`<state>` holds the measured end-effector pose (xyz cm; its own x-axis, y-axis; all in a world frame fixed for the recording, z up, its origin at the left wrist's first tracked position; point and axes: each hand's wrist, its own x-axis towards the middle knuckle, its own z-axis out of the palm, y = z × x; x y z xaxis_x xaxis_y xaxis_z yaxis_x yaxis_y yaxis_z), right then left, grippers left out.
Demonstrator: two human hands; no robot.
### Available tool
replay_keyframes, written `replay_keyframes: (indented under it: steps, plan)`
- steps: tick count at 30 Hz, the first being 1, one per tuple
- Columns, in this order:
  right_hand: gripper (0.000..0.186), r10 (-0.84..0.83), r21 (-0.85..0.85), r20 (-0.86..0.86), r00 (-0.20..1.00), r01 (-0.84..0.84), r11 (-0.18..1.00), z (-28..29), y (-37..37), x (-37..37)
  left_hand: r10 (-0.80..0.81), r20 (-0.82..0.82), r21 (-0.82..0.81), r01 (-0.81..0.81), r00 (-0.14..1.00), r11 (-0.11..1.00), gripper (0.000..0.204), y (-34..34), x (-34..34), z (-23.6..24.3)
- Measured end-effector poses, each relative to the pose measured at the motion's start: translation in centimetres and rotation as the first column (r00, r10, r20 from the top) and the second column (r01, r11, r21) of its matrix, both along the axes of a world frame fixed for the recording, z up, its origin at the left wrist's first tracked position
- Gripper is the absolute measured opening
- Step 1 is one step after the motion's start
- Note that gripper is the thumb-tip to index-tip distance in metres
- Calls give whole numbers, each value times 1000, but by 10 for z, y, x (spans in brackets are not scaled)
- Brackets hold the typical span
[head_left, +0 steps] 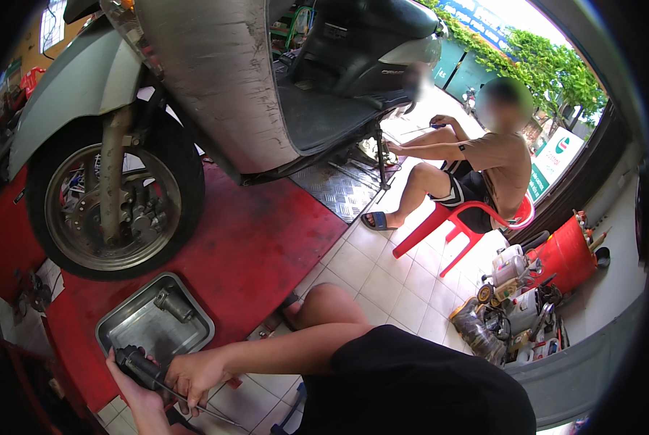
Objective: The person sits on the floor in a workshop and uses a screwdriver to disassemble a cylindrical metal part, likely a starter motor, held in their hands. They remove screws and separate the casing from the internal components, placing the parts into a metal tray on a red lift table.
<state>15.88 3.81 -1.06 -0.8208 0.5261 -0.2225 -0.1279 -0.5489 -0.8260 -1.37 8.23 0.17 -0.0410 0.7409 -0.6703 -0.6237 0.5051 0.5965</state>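
Note:
My left hand is closed around a dark cylindrical motor-like part, held above the near edge of a metal tray. My right hand presses close against this part, its fingers curled around a thin metal rod. The rod slants down and to the right from under the fingers; whether it has a handle is hidden. Inside the tray, towards its far right side, lies a second grey cylindrical part. The tray rests on a red platform.
A scooter's front wheel stands on the platform just beyond the tray. To the right, another person sits on a red plastic chair, holding a tool near the scooter. Bottles and used parts crowd the right wall by a red drum.

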Motion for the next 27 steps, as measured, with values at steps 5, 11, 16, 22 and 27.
replay_keyframes:
  steps: [5,11,16,22,27]
  plan:
    - [38,-3,126,97,995,-9,992,-7,6,-4,20,-16,-18,-21,1000,1000,49,-2,0,0]
    - [34,-60,57,73,996,56,997,-5,4,-8,26,7,-8,-26,1000,1000,49,-2,-1,3]
    - [36,-37,-60,31,999,39,997,1,2,-5,10,0,1,-10,1000,1000,49,0,-3,-1]
    - [41,-98,0,103,990,99,995,4,1,-2,10,-15,-3,-10,1000,1000,50,0,-6,-10]
    - [42,-133,18,91,987,132,991,-9,6,-13,72,-54,29,-71,996,997,46,-1,1,1]
